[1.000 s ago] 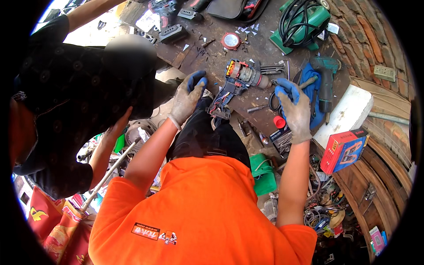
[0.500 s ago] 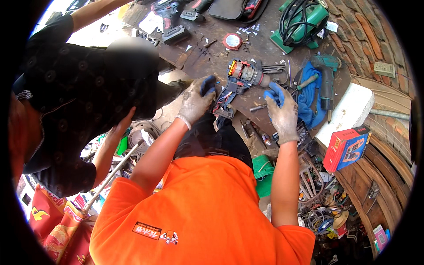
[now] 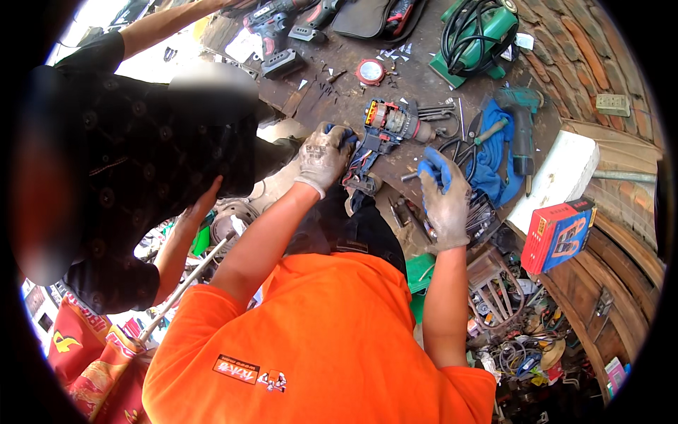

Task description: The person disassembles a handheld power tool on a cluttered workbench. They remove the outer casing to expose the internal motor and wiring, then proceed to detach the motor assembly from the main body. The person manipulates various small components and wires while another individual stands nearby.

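Observation:
A cordless drill (image 3: 395, 121) lies on the bench with its casing opened, its motor, gear housing and handle wires exposed. My left hand (image 3: 321, 157), in a grey-white glove with blue on the fingers, is beside the drill's handle. Its fingers are curled together, and what is between them is hidden. To the right of the drill my right hand (image 3: 446, 201), gloved alike, hangs over the bench's front edge with bent fingers apart and nothing seen in them. A dark metal rod (image 3: 411, 174) lies near its fingertips. Hex keys (image 3: 438, 112) lie behind the drill.
A red round tape-like case (image 3: 370, 71), loose screws and paper scraps lie farther back. Other drills (image 3: 272, 35) are at the back left. A green corded machine (image 3: 477, 42), blue cloth (image 3: 498, 141), white block (image 3: 558, 177) and red-blue box (image 3: 561, 234) stand right. A co-worker (image 3: 162, 141) is close on my left.
My left hand has moved right and closer to the drill, its fingers curling in. My right hand has drawn back slightly toward me. The drill shows little change.

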